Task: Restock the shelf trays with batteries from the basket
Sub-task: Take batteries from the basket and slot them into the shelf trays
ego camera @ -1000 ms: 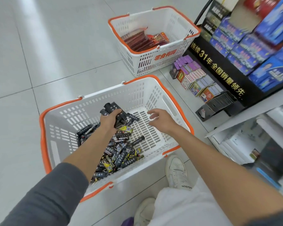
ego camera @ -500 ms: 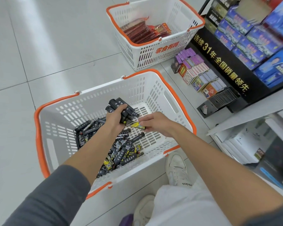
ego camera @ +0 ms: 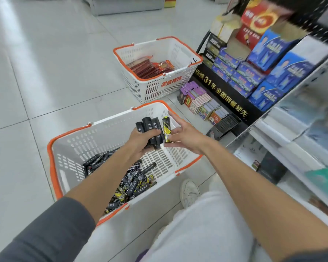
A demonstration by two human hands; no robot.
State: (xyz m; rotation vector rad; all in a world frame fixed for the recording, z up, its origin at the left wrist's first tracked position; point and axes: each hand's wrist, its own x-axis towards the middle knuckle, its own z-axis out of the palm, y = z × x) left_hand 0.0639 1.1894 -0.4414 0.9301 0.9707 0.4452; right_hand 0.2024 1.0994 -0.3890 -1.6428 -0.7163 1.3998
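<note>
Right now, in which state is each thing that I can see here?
left hand, grips a bundle of black battery packs.
right hand, fingers spread, touching the upright yellow-black pack.
near basket, partly filled with loose packs.
far basket, holding red packets.

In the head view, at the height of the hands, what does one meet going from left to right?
Left hand gripping black battery packs → yellow-and-black battery pack → right hand → black display stand.
</note>
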